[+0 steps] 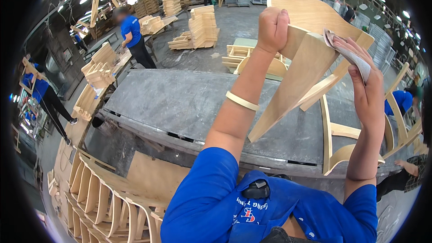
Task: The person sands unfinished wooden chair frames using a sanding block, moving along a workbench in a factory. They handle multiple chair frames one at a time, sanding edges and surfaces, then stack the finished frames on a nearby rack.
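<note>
A pale wooden chair frame (301, 74) is tilted up over the grey worktable, its tapered leg pointing down toward me. Its wide curved backrest (319, 13) is at the far side. My left hand (273, 29) is closed around a rail of the frame, near the top of that leg. On the right, my right hand (371, 94) holds a folded sheet of sandpaper (361, 66) between thumb and fingers. The sheet lies against the frame's upper corner, with the fingers stretched along it. Part of the joint behind the sandpaper is hidden.
The grey worktable (180, 103) spans the middle. Another chair frame (330, 148) stands on its right part. Chair parts (252, 60) lie beyond the table, and a rack of curved parts (103, 198) is at lower left. Co-workers (131, 31) stand left and right.
</note>
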Action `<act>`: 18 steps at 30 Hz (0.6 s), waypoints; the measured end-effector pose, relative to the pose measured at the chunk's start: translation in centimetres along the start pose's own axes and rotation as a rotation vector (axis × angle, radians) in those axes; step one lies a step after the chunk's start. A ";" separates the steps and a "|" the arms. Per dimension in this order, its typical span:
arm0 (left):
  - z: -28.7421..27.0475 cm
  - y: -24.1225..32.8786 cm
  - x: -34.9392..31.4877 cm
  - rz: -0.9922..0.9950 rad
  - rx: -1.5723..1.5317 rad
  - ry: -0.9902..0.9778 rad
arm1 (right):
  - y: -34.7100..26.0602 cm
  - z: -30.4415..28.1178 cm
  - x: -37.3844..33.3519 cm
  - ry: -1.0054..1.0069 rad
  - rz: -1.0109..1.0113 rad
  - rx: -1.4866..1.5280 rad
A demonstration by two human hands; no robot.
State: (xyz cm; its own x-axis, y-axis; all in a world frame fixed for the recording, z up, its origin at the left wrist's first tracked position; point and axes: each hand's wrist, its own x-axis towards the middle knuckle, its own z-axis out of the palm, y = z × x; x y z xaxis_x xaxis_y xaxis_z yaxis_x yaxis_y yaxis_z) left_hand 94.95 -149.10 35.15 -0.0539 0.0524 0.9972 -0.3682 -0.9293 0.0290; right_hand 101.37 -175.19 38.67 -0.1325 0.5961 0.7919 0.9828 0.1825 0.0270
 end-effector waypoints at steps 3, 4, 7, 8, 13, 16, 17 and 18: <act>0.0 -0.1 -0.1 -0.021 0.016 0.024 | -0.5 0.8 1.2 -0.002 0.070 0.040; 0.0 -0.1 -0.1 0.002 0.032 0.027 | -0.6 1.4 1.7 0.015 0.015 0.039; -0.3 -0.3 0.0 0.010 0.026 0.019 | -0.8 2.0 1.8 0.072 -0.028 0.048; -0.3 -0.3 0.0 0.015 0.012 0.031 | -0.8 1.9 1.5 0.084 -0.025 0.072; -0.2 0.0 -0.1 0.052 0.014 0.032 | -0.6 1.6 0.7 0.087 0.001 0.125; -0.4 0.0 -0.3 -0.001 -0.004 0.028 | -0.7 2.5 1.7 0.066 -0.028 0.105; -0.7 -0.1 -0.2 -0.022 -0.005 0.038 | -0.8 2.5 1.8 0.068 -0.011 0.063; -0.8 -0.2 -0.1 -0.022 -0.005 0.008 | -1.0 2.2 1.9 0.038 -0.020 0.040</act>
State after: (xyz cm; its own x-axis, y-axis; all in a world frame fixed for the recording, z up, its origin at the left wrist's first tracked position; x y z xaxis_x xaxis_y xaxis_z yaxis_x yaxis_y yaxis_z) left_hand 94.31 -148.59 35.01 -0.0534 0.0756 0.9957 -0.3738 -0.9262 0.0503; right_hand 99.89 -172.51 38.84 -0.1462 0.5624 0.8138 0.9740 0.2258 0.0189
